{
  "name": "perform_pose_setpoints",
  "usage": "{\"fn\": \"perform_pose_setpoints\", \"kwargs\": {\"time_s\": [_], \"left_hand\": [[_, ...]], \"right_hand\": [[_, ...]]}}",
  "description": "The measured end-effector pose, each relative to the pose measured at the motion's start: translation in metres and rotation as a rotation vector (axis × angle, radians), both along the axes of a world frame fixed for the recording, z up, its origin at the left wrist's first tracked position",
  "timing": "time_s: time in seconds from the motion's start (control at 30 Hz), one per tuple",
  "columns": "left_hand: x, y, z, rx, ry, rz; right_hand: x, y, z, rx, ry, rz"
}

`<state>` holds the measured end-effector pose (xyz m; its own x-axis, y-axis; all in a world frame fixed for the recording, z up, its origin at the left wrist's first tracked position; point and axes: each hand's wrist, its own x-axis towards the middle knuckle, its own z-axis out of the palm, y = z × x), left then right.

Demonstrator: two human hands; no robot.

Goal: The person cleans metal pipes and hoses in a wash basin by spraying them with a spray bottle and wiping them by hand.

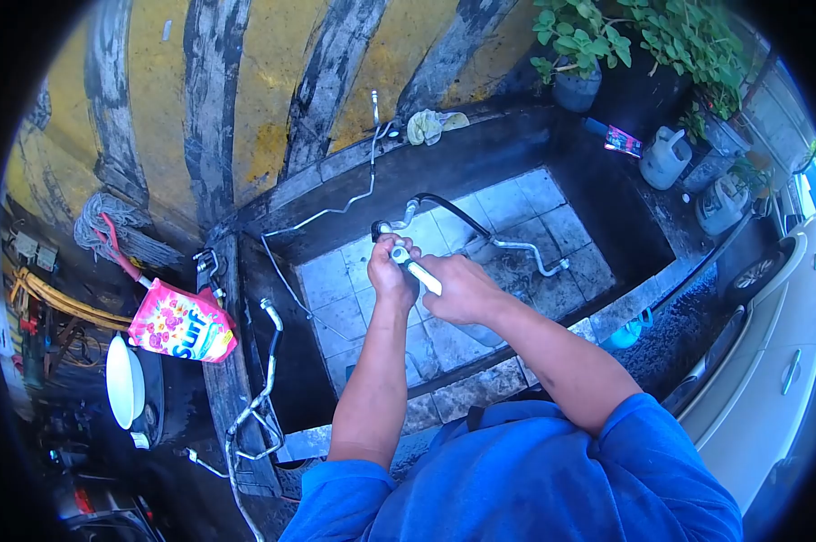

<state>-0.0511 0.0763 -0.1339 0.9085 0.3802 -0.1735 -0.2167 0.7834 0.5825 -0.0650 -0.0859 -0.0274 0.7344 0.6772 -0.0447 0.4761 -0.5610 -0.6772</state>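
The black-and-silver bent hose pipe (469,219) stretched ahead of the hands over the grey-tiled basin (475,388). The left hand (394,273) was clenched round its near end; the right hand (462,287) gripped a pale, rod-shaped piece with a silver head (423,276). How far that work had got could not be told. Left of the hands, a silver-and-black branched metal pipe (270,375) and a thin silver bent tube (372,172) lay unheld, near a pink floral detergent pouch (184,325). Nothing visibly blocked the hands.
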Motion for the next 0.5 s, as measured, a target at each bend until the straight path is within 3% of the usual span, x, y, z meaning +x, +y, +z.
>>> {"fn": "perform_pose_setpoints", "kwargs": {"time_s": [0.17, 0.33, 0.5], "left_hand": [[-0.001, -0.004, 0.009, -0.011, 0.051, 0.022], [-0.002, -0.001, 0.003, -0.028, 0.015, 0.006], [-0.002, 0.002, -0.010, -0.008, -0.035, -0.017]], "right_hand": [[0.006, 0.003, -0.007, 0.099, -0.049, 0.027], [0.003, 0.001, 0.001, -0.011, 0.001, 0.024], [0.004, 0.005, -0.009, 0.054, -0.017, 0.008]]}}
